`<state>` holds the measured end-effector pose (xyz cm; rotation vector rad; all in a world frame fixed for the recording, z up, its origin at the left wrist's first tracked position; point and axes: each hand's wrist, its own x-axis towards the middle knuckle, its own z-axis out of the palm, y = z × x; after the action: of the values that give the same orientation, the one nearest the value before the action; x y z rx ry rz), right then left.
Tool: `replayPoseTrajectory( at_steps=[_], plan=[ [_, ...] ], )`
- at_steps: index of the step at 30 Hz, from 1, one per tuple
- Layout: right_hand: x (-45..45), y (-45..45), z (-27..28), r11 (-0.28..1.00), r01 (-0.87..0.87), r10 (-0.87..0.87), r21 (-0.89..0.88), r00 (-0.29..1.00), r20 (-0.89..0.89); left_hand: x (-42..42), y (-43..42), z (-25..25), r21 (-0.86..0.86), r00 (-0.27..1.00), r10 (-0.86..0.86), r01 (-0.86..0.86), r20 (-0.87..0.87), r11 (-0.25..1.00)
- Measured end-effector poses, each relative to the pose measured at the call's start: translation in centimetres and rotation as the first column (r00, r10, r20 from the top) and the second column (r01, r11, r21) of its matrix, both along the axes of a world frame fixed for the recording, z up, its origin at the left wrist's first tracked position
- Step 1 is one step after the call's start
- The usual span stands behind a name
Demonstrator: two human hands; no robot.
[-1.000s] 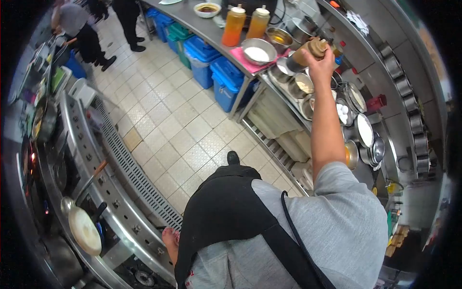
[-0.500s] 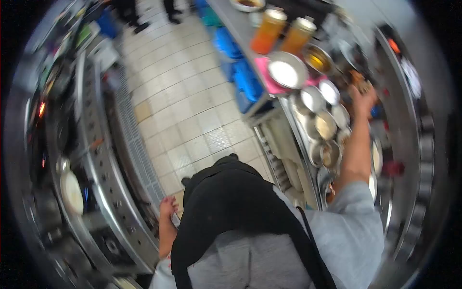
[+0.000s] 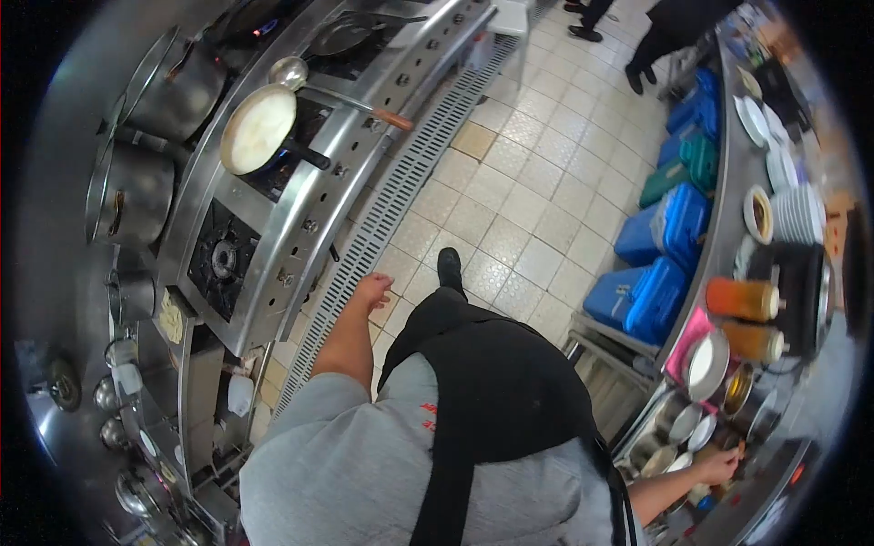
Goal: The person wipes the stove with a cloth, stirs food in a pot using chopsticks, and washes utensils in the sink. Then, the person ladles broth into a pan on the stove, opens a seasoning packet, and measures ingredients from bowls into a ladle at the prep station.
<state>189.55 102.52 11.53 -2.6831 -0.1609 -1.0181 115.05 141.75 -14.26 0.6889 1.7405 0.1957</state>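
Note:
My left hand (image 3: 372,290) hangs over the floor grate beside the stove, fingers loosely apart, holding nothing. At the lower right, my right hand (image 3: 718,467) is low among the bowls and bottles at the back of the counter. Its fingers are closed around something small and brownish that I cannot make out. Near it are metal bowls, one with white contents (image 3: 701,433) and one with yellow liquid (image 3: 738,389). Across on the stove, a frying pan (image 3: 263,132) holds a pale layer above a burner flame. A ladle (image 3: 289,73) lies beside the pan.
Large pots (image 3: 175,91) stand left of the stove (image 3: 300,196). Blue bins (image 3: 640,296) line the counter at right, below orange squeeze bottles (image 3: 742,298) and stacked plates (image 3: 797,216). Two people in dark trousers (image 3: 669,41) stand at the far end of the tiled floor.
The view has swung toward the stove. My right hand has lowered the brown squeeze bottle from above the bowls to the back of the counter. My left hand has come fully into view.

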Motion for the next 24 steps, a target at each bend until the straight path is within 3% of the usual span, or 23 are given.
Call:
replayPoseTrajectory(
  at_steps=[1, 2, 3, 4, 5, 6, 7, 8, 9, 10, 11, 13, 14, 15, 16, 17, 18, 19, 20, 21, 22, 23, 24],
  plan=[
    [-2.4, 3.2, 0.2, 0.999, -0.035, 0.035, -0.029, 0.999, -0.007, -0.1, 1.8, -0.1, 0.003, 0.998, 0.069, -0.069, 0.008, 0.998],
    [-2.4, 4.5, -1.4, 0.986, -0.154, 0.158, 0.066, 0.986, -0.048, -0.3, 3.6, -0.3, 0.006, 0.99, 0.137, -0.138, 0.015, 0.99],
    [-5.9, 9.0, -0.8, 0.997, -0.083, 0.082, 0.003, 0.984, -0.159, -0.6, 5.4, -0.7, 0.002, 0.988, 0.155, -0.155, 0.017, 0.988],
    [-8.4, 12.3, -1.7, 0.951, -0.272, 0.298, 0.144, 0.93, -0.216, -0.8, 7.3, -1.3, 0.08, 0.962, 0.263, -0.269, 0.077, 0.96],
    [-7.1, 12.4, -5.4, 0.877, -0.459, 0.48, 0.142, 0.842, -0.245, -1.0, 9.5, -1.7, 0.15, 0.923, 0.358, -0.377, 0.142, 0.914],
    [-12.8, 17.5, -4.5, 0.851, -0.498, 0.523, 0.166, 0.773, -0.36, -1.0, 11.6, -1.6, 0.143, 0.922, 0.361, -0.379, 0.138, 0.914],
    [-10.9, 17.6, -9.2, 0.825, -0.534, 0.542, 0.182, 0.659, -0.521, -0.8, 13.8, -0.9, 0.213, 0.883, 0.461, -0.469, 0.092, 0.857],
    [-16.4, 22.5, -8.1, 0.795, -0.58, 0.566, 0.18, 0.602, -0.563, -0.8, 15.9, -0.3, 0.284, 0.828, 0.558, -0.548, 0.052, 0.787],
    [-18.5, 24.7, -9.6, 0.626, -0.761, 0.724, 0.17, 0.485, -0.491, -1.4, 17.9, 0.6, 0.24, 0.829, 0.556, -0.551, 0.055, 0.799],
    [-21.2, 26.8, -10.0, 0.592, -0.769, 0.734, 0.242, 0.39, -0.556, -2.2, 19.6, 1.2, 0.194, 0.831, 0.554, -0.553, 0.055, 0.81],
    [-22.1, 27.4, -12.0, 0.588, -0.748, 0.71, 0.308, 0.294, -0.64, -2.7, 21.0, 1.0, 0.178, 0.83, 0.557, -0.554, 0.04, 0.813],
    [-25.2, 28.9, -13.5, 0.615, -0.631, 0.671, 0.473, 0.104, -0.734, -3.3, 23.4, 0.5, 0.191, 0.672, 0.733, -0.737, 0.107, 0.648],
    [-25.5, 28.9, -14.8, 0.622, -0.63, 0.657, 0.465, 0.096, -0.748, -3.5, 24.1, 0.3, 0.184, 0.67, 0.737, -0.738, 0.088, 0.649],
    [-25.6, 28.6, -15.9, 0.681, -0.541, 0.577, 0.494, -0.019, -0.817, -3.6, 24.6, 0.2, 0.19, 0.633, 0.761, -0.772, 0.143, 0.606],
    [-25.2, 27.9, -16.0, 0.745, -0.448, 0.485, 0.494, -0.144, -0.863, -3.5, 24.2, -0.1, 0.188, 0.591, 0.784, -0.806, 0.191, 0.561],
    [-24.6, 28.3, -16.4, 0.751, -0.451, 0.468, 0.482, -0.151, -0.871, -5.4, 24.3, -3.7, 0.156, 0.564, 0.771, -0.825, 0.295, 0.543],
    [-23.9, 28.9, -16.7, 0.833, -0.4, 0.318, 0.383, -0.221, -0.922, -5.2, 24.4, -4.0, 0.15, 0.559, 0.782, -0.829, 0.277, 0.539],
    [-22.3, 30.2, -17.5, 0.892, -0.368, 0.149, 0.262, -0.307, -0.94, -4.6, 24.3, -4.0, 0.175, 0.493, 0.819, -0.87, 0.294, 0.462],
    [-19.5, 29.1, -20.3, 0.888, -0.381, 0.136, 0.258, -0.318, -0.938, -4.3, 24.4, -3.6, 0.203, 0.431, 0.84, -0.901, 0.329, 0.383],
    [-16.1, 26.8, -24.5, 0.937, -0.107, 0.257, 0.332, -0.431, -0.865, -4.2, 24.4, -3.3, 0.188, 0.417, 0.843, -0.908, 0.339, 0.374],
    [-15.8, 27.7, -25.0, 0.917, 0.188, 0.398, 0.352, -0.492, -0.774, -4.5, 24.5, -3.9, 0.195, 0.417, 0.847, -0.908, 0.329, 0.371],
    [-14.3, 28.7, -24.9, 0.882, 0.451, 0.361, 0.137, -0.458, -0.812, -4.9, 24.0, -5.0, 0.245, 0.437, 0.825, -0.897, 0.358, 0.368],
    [-14.3, 30.1, -23.8, 0.885, 0.449, 0.347, 0.122, -0.463, -0.816, -4.9, 23.7, -5.8, 0.292, 0.455, 0.803, -0.885, 0.385, 0.362]
  ],
)
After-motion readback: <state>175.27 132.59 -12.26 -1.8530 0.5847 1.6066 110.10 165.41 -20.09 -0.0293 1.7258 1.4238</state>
